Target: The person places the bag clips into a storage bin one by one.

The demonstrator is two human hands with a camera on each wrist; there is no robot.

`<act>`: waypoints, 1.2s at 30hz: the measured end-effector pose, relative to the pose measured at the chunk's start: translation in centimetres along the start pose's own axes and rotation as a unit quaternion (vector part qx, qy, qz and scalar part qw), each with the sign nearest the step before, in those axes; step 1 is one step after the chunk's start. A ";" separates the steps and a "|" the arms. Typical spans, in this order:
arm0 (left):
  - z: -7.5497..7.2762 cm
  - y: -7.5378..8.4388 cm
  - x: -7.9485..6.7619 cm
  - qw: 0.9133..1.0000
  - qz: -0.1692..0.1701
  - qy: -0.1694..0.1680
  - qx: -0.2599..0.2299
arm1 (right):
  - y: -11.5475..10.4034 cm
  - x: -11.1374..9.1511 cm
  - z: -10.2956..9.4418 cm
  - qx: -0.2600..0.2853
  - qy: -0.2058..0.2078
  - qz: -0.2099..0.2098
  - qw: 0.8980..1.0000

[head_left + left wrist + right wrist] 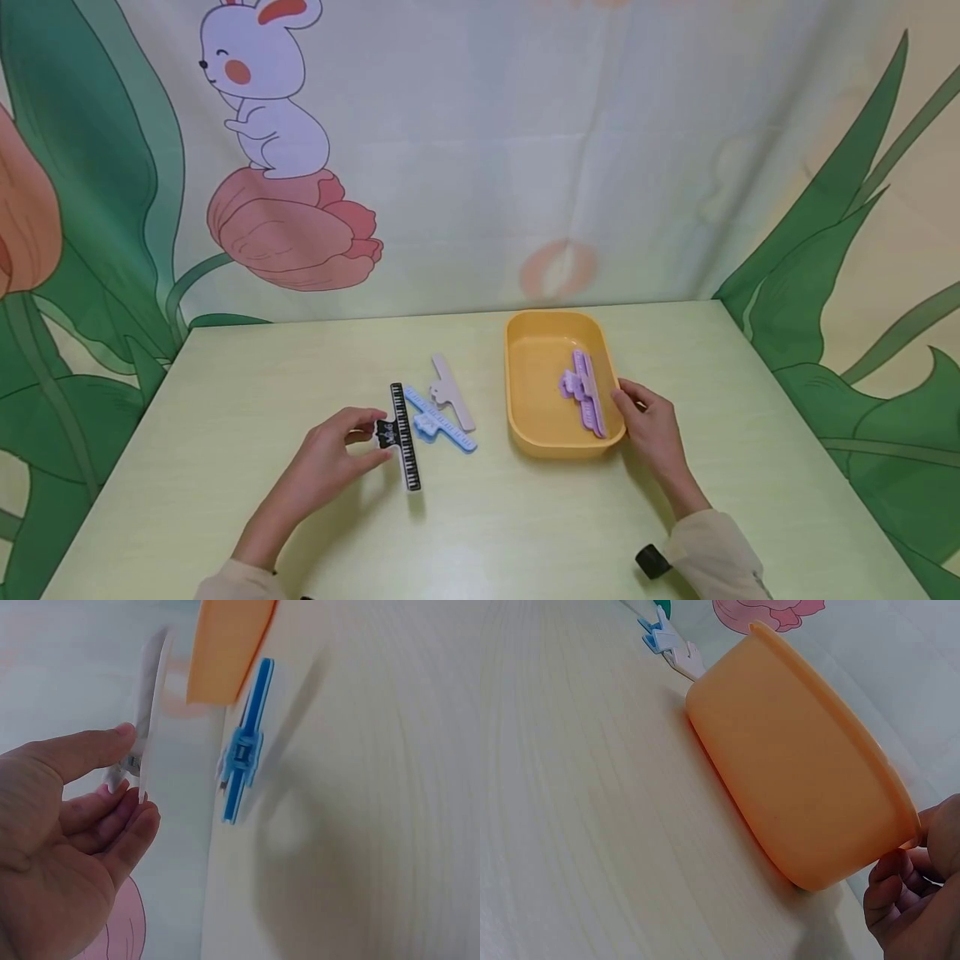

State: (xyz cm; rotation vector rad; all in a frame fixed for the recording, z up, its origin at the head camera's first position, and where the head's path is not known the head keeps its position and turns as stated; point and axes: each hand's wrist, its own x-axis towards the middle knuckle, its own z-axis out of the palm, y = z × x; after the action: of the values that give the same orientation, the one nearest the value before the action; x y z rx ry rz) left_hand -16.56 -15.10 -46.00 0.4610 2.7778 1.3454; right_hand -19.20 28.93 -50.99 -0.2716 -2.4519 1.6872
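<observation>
Between thumb and fingers my left hand (330, 458) pinches a black-and-white clip (405, 437) with a piano-key pattern, held above the table. In the left wrist view the clip (152, 705) shows its pale back side. A blue clip (438, 419) and a pale lilac clip (453, 393) lie on the table just right of it. My right hand (656, 429) grips the right rim of a yellow plastic basin (525, 446). Inside the basin a purple clip (588, 393) leans toward its right wall.
The light wooden table (495, 533) ends at a hanging cloth (465, 150) printed with a rabbit and flowers. A small black object (652, 562) is at the right sleeve (712, 550).
</observation>
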 end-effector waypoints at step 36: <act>3.5 5.9 5.8 0.998 0.051 -0.045 -0.015 | -0.2 -0.1 0.1 0.005 0.011 0.001 1.000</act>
State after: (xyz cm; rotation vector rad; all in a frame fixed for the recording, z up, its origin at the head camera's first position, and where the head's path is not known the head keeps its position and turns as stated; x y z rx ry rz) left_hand -20.15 -7.43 -43.02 0.6536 2.6921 1.3482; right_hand -19.15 28.73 -50.80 -0.2900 -2.4276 1.6892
